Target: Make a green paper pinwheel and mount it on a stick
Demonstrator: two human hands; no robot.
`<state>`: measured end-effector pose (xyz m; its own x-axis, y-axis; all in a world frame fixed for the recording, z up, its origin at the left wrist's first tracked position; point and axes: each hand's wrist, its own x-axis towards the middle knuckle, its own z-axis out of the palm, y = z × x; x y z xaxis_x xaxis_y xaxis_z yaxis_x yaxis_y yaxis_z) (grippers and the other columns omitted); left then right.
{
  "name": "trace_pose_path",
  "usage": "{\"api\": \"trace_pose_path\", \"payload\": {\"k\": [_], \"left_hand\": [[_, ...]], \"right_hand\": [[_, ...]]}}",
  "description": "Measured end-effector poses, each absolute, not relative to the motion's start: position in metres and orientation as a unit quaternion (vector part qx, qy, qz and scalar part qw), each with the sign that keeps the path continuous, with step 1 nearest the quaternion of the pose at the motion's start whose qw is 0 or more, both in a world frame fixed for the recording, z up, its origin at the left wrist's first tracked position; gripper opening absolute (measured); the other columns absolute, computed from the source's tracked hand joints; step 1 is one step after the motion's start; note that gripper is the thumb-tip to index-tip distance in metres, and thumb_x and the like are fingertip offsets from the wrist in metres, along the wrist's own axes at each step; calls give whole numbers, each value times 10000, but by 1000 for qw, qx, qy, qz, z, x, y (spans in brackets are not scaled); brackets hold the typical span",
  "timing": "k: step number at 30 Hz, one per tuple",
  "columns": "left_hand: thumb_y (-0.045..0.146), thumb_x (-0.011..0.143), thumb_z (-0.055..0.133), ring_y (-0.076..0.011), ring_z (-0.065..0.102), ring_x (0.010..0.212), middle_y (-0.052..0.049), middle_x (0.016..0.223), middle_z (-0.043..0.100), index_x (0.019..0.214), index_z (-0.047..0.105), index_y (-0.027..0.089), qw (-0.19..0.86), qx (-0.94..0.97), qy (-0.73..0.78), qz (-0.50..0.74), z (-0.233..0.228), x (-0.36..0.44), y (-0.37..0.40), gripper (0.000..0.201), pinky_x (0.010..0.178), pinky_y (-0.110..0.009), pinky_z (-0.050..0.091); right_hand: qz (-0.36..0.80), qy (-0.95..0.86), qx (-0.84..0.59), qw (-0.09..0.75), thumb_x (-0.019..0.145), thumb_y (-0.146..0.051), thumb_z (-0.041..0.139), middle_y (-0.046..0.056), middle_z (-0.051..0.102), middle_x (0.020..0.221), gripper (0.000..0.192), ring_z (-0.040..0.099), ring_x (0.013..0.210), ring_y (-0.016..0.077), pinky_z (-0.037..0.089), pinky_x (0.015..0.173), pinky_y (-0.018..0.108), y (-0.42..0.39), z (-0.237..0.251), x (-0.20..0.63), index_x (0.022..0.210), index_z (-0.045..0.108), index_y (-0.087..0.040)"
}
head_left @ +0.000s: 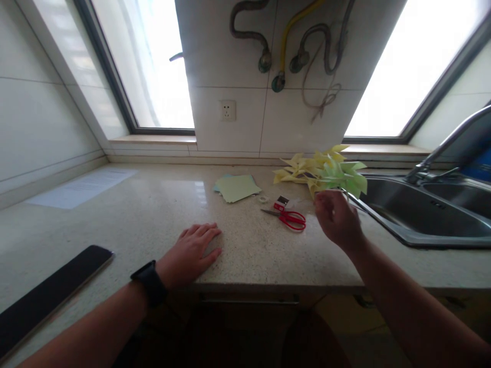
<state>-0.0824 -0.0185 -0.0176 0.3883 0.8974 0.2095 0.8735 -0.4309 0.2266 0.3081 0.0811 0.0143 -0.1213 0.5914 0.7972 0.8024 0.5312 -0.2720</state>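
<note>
My left hand rests flat on the stone countertop near its front edge, fingers spread and nothing in them. A dark watch is on that wrist. My right hand is closed in front of a cluster of yellow paper pinwheels. It appears to grip the thin pale stick of the light green pinwheel; the fingers partly hide the grip. Left of this hand lie red-handled scissors, a small red and white box and a small roll of tape.
A stack of pale green and blue paper squares lies mid-counter. A printed sheet is at the back left, and a long black object at the front left. A steel sink with a faucet borders the right side.
</note>
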Motion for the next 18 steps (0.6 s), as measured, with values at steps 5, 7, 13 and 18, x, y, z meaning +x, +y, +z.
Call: {"api": "trace_pose_path", "payload": {"k": [5, 7, 13, 18], "left_hand": [[466, 987, 474, -316, 486, 1333, -97, 1476, 542, 1387, 531, 260, 46, 832, 532, 149, -15, -82, -18, 453, 1102, -531, 384], [463, 988, 474, -318, 486, 1330, -97, 1475, 541, 1395, 523, 266, 47, 832, 532, 149, -15, -82, -18, 455, 1098, -534, 387], [473, 984, 481, -323, 478, 1342, -103, 1492, 526, 1402, 520, 262, 44, 834, 530, 149, -17, -83, -17, 470, 1109, -538, 376], [456, 974, 508, -318, 488, 1333, -98, 1484, 536, 1387, 533, 254, 45, 828, 538, 149, -16, -81, -18, 460, 1109, -536, 379]], "right_hand": [[-94, -856, -389, 327, 930, -311, 569, 61, 710, 1060, 216, 670, 914, 217, 509, 803, 340, 96, 26, 217, 1123, 629, -237], [-92, -882, -370, 275, 935, -304, 609, 85, 685, 1176, 292, 644, 1064, 241, 508, 916, 381, 111, 21, 183, 1215, 620, -222], [-120, -895, -381, 199, 975, -347, 615, 102, 603, 1309, 343, 637, 1093, 244, 553, 912, 462, 156, -10, 131, 1279, 591, -191], [-134, -892, -402, 158, 978, -347, 610, 99, 615, 1287, 329, 645, 1067, 234, 561, 895, 447, 169, -20, 129, 1266, 597, -190]]}}
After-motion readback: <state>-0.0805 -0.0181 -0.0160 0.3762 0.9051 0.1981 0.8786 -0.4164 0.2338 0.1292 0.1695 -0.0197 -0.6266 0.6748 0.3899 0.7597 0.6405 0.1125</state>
